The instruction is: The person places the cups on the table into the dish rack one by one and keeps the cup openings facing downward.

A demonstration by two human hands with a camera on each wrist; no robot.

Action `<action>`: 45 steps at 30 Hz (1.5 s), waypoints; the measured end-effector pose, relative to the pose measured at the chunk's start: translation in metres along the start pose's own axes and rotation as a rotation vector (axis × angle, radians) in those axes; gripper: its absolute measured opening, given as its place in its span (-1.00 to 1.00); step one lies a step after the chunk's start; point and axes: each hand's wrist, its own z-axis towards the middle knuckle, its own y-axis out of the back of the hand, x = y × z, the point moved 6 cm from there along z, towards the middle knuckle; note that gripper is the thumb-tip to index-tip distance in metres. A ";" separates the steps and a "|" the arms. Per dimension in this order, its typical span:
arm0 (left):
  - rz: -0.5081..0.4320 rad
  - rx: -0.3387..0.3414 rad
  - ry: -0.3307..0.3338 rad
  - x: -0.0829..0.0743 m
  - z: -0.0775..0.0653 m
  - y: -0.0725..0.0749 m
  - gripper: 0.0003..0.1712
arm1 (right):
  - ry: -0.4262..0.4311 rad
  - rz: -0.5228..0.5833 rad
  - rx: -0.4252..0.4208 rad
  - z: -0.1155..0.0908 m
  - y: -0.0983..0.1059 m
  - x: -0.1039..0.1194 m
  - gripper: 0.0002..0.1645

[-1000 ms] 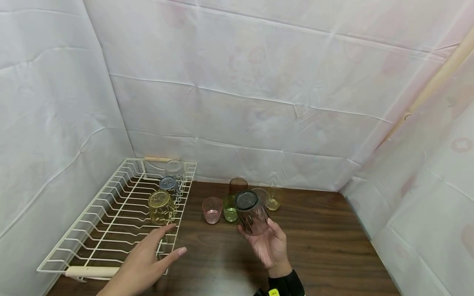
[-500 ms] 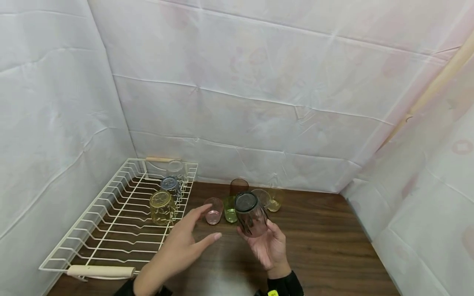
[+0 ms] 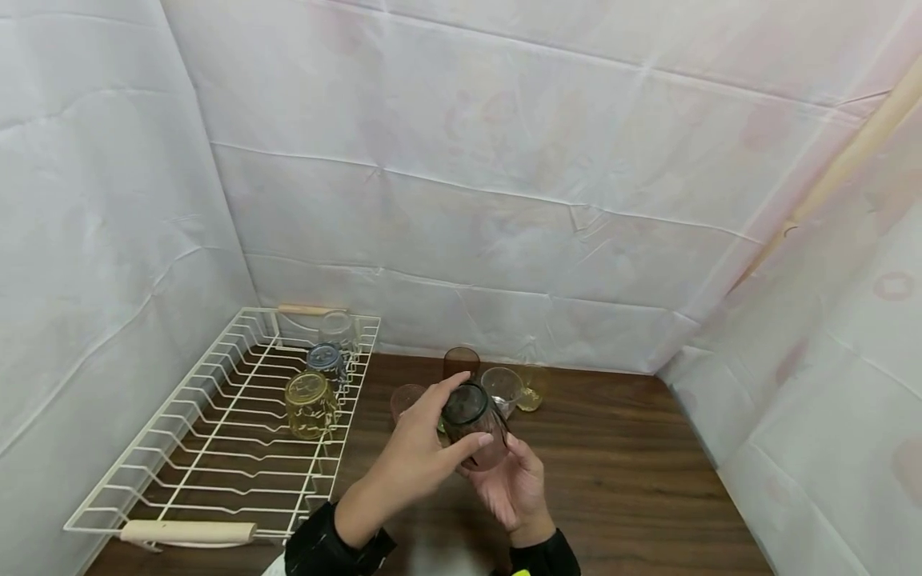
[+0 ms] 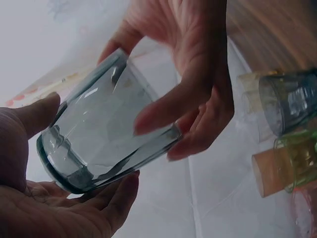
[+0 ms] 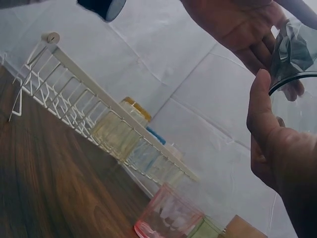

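A grey tinted drinking glass (image 3: 468,408) is tilted bottom-up above the table, between both hands. My right hand (image 3: 515,486) holds it from below around the rim end; in the left wrist view its fingers (image 4: 173,106) lie along the glass wall. At the bottom end, my left hand (image 3: 414,452) grips the same glass, thumb on one side and fingers on the other. Behind the hands stand a pink glass (image 3: 405,396), a brown glass (image 3: 461,362), a clear glass (image 3: 502,384) and a yellowish glass (image 3: 529,394). A green glass (image 5: 205,229) is mostly hidden in the head view.
On the left stands a white wire dish rack (image 3: 189,472) with wooden handles. Upside down along its right side are a yellow glass (image 3: 308,408), a blue glass (image 3: 326,360) and a clear glass (image 3: 337,324). White sheeting (image 3: 446,200) encloses the wooden table (image 3: 619,472).
My left hand has moved right from beside the rack, past the pink glass, and taken hold of the grey glass's bottom end. The right hand has kept holding it, nearly still.
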 end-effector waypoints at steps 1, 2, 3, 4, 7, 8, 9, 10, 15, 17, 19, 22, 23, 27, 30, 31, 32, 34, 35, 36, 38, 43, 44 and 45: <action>0.003 -0.007 -0.006 0.000 0.000 -0.001 -0.06 | 0.000 0.004 0.002 0.000 0.000 0.000 -0.37; 0.006 -0.015 -0.010 0.000 -0.001 -0.001 -0.06 | -0.002 0.013 0.002 0.000 -0.001 -0.001 -0.37; 0.011 -0.024 -0.013 -0.001 -0.001 -0.001 -0.06 | -0.005 0.019 0.002 0.000 -0.001 -0.001 -0.37; 0.014 -0.032 -0.014 -0.001 -0.001 -0.001 -0.06 | -0.008 0.024 0.001 0.000 -0.001 -0.001 -0.38; 0.010 -0.042 -0.012 -0.001 -0.003 0.000 -0.06 | -0.017 0.032 0.009 0.000 -0.001 -0.003 -0.38; 0.008 -0.043 -0.009 -0.001 -0.004 0.000 -0.06 | -0.018 0.031 0.014 0.001 -0.001 -0.003 -0.38; 0.005 -0.044 -0.009 -0.001 -0.004 0.000 -0.06 | -0.018 0.031 0.019 0.001 -0.002 -0.004 -0.38; -0.001 -0.044 -0.007 -0.001 -0.005 0.000 -0.05 | -0.018 0.028 0.024 0.001 -0.002 -0.004 -0.38; -0.043 -0.038 0.006 0.001 -0.008 0.002 -0.04 | -0.017 0.010 0.044 0.002 -0.005 -0.005 -0.39; -0.054 -0.035 0.005 0.001 -0.010 0.004 -0.03 | -0.022 0.004 0.047 0.001 -0.006 -0.006 -0.39; -0.058 -0.032 -0.005 0.001 -0.011 0.005 -0.03 | -0.029 -0.015 0.042 0.001 -0.007 -0.007 -0.40; -0.048 -0.045 -0.034 0.001 -0.014 0.009 -0.03 | -0.045 -0.056 0.022 0.000 -0.006 -0.008 -0.43; -0.042 -0.053 -0.047 0.000 -0.015 0.011 -0.02 | -0.052 -0.079 0.017 0.000 -0.006 -0.009 -0.44; -0.001 -0.101 -0.100 0.000 -0.020 0.019 -0.02 | -0.076 -0.202 -0.013 0.001 -0.004 -0.007 -0.41; 0.047 -0.146 -0.108 0.002 -0.025 0.028 -0.01 | -0.082 -0.381 -0.071 0.005 -0.001 -0.002 -0.37; 0.059 -0.161 -0.104 0.003 -0.027 0.031 -0.01 | -0.078 -0.454 -0.097 0.006 0.001 0.000 -0.37; 0.074 -0.177 -0.099 0.005 -0.029 0.035 -0.02 | -0.068 -0.525 -0.128 0.008 0.002 0.003 -0.38; 0.093 -0.199 -0.075 0.009 -0.034 0.042 -0.03 | -0.030 -0.673 -0.190 0.009 0.005 0.010 -0.37; 0.100 -0.208 -0.067 0.011 -0.036 0.045 -0.03 | 0.000 -0.746 -0.226 0.010 0.006 0.015 -0.37; 0.108 -0.215 -0.060 0.013 -0.038 0.049 -0.04 | 0.035 -0.826 -0.258 0.010 0.007 0.019 -0.38; 0.122 -0.221 -0.046 0.018 -0.041 0.055 -0.06 | 0.105 -0.984 -0.327 0.011 0.008 0.029 -0.38; 0.149 -0.260 -0.023 0.029 -0.050 0.072 -0.06 | 0.150 -1.453 -0.497 0.017 0.016 0.053 -0.37; 0.157 -0.275 -0.011 0.031 -0.052 0.076 -0.05 | 0.151 -1.547 -0.513 0.020 0.019 0.059 -0.37; 0.162 -0.293 0.000 0.034 -0.055 0.081 -0.04 | 0.158 -1.638 -0.520 0.024 0.021 0.064 -0.37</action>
